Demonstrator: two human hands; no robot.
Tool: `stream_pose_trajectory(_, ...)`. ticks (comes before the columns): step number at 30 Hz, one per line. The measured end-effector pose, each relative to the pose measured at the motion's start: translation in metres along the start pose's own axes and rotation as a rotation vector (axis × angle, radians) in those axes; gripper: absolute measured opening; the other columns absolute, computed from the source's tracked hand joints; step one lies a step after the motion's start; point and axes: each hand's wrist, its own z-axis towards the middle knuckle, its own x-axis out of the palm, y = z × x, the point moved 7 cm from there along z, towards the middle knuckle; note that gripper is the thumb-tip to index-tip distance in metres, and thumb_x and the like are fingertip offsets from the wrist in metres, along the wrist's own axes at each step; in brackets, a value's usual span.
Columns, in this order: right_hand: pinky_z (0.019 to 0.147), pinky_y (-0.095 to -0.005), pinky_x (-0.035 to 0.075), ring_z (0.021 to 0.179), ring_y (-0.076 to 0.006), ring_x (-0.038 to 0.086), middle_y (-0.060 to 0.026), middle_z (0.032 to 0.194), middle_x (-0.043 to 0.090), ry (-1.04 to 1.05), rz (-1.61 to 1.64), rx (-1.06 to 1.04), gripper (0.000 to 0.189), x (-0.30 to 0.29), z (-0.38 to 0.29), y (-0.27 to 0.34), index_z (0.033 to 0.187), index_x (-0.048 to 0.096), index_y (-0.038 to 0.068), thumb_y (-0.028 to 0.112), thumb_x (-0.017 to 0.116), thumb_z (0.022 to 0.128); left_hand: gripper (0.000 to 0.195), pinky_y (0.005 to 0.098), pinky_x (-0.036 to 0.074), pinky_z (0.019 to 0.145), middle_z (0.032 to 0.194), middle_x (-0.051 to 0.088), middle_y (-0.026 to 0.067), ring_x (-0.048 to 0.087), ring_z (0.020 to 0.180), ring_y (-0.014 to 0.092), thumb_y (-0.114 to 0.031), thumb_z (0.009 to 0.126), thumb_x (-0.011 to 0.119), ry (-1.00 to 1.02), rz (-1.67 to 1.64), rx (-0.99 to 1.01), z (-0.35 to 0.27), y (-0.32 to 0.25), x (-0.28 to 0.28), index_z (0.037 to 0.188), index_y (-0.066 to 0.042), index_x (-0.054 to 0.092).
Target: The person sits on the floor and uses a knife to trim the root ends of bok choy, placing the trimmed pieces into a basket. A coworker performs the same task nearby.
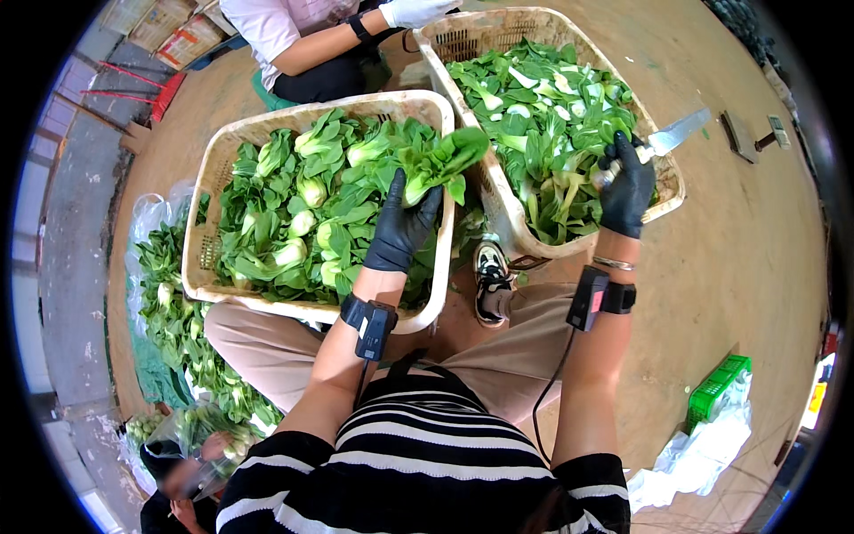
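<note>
In a black glove, my left hand [403, 227] grips a head of bok choy [434, 163] by its pale base, leaves pointing up and right. It is over the right side of a cream plastic crate [319, 308] filled with whole bok choy heads [291, 252]. My right hand [627, 187], also black-gloved, holds a knife [679, 132] by its pale handle, the wide blade pointing away to the right. Below that hand stands a second cream crate [497, 190], with loose leaves and cut stem pieces [524, 80] inside.
A co-worker [300, 47] with a white glove sits behind the crates. More bok choy [167, 307] lies on the left, near another person [177, 487] with a plastic bag. A green basket [717, 387] and white plastic sheeting [700, 460] are at right. Red brooms [167, 97] lie at upper left.
</note>
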Motion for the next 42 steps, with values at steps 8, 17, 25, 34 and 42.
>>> stream_pose_trajectory(8,0.057,-0.0274,0.047,0.064,-0.0193,0.059,-0.0116,0.080,0.061,0.409,-0.718,-0.570,0.050,0.096,-0.098,-0.006,0.111,0.052,0.007,0.020,0.072,0.067,0.042,0.0333,0.048,0.086,0.112,0.051,0.0171,0.053,0.099,0.027,-0.027,0.085,0.053,0.017,-0.165,0.150,0.013,0.012,0.011,0.114,0.001,0.045)
stream_pose_trajectory(17,0.059,-0.0296,0.048,0.064,-0.0224,0.059,-0.0105,0.078,0.061,0.514,-1.044,-0.697,0.027,0.109,-0.097,-0.034,0.091,0.058,0.007,0.012,0.069,0.067,0.045,0.0312,0.049,0.081,0.107,0.053,0.0148,0.056,0.093,0.026,-0.031,0.084,0.053,0.027,-0.195,-0.003,0.006,0.041,0.024,0.114,0.001,0.044)
stream_pose_trajectory(25,0.060,-0.0373,0.046,0.068,-0.0315,0.059,-0.0176,0.079,0.061,0.006,-1.295,-0.411,0.045,0.010,0.005,0.019,0.106,0.056,0.006,0.035,0.062,0.073,0.047,0.0319,0.049,0.081,0.104,0.058,0.0121,0.058,0.092,0.024,-0.039,0.081,0.053,-0.001,-0.181,0.085,0.002,-0.003,-0.026,0.108,-0.002,0.052)
stream_pose_trajectory(34,0.052,-0.0304,0.047,0.058,-0.0247,0.060,-0.0112,0.062,0.058,0.459,-0.873,-0.321,0.033,0.086,-0.075,-0.024,0.084,0.057,0.006,0.029,0.073,0.065,0.060,0.0265,0.050,0.065,0.090,0.060,0.0109,0.059,0.075,0.017,-0.058,0.076,0.049,0.392,-0.028,-0.129,0.012,0.023,-0.002,0.105,-0.006,0.052)
stream_pose_trajectory(42,0.051,-0.0313,0.046,0.059,-0.0246,0.058,-0.0101,0.073,0.060,0.592,-0.965,-0.811,0.023,0.114,-0.114,-0.039,0.086,0.056,0.006,0.018,0.067,0.069,0.056,0.0374,0.045,0.084,0.104,0.056,0.0096,0.056,0.091,0.021,-0.055,0.084,0.037,0.094,0.031,-0.076,0.008,0.059,-0.005,0.117,-0.010,0.045)
